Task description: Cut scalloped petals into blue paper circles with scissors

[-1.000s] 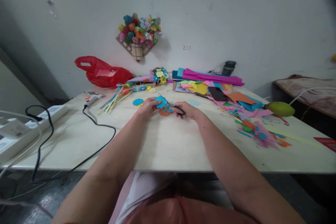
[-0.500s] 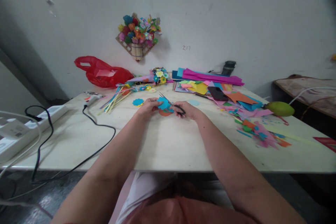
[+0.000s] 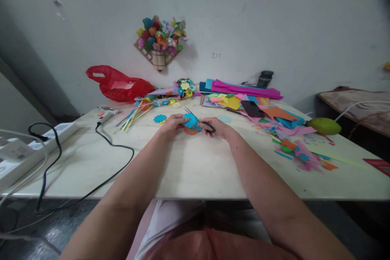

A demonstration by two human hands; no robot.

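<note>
My left hand (image 3: pixel 174 125) pinches a blue paper piece (image 3: pixel 190 120) with a scalloped edge, above the middle of the table. In my right hand (image 3: pixel 217 127) is a pair of scissors (image 3: pixel 210 128) with black handles. Its blades point up and left and meet the blue paper's right side. An orange paper piece (image 3: pixel 191 131) shows just under the blue one; whether a hand holds it I cannot tell. Left of my left hand lies a blue paper flower (image 3: pixel 159 118), with a bit of yellow beneath it. A pale blue paper circle (image 3: pixel 225 119) rests beyond my right hand.
A glue gun (image 3: pixel 106 116) and its black cord lie at left, near a white power strip (image 3: pixel 65 132). A red plastic bag (image 3: pixel 120 87) and paper strips (image 3: pixel 134 118) are behind. Coloured paper, a dark phone (image 3: pixel 252 108) and scraps (image 3: pixel 304 157) spread over the right side.
</note>
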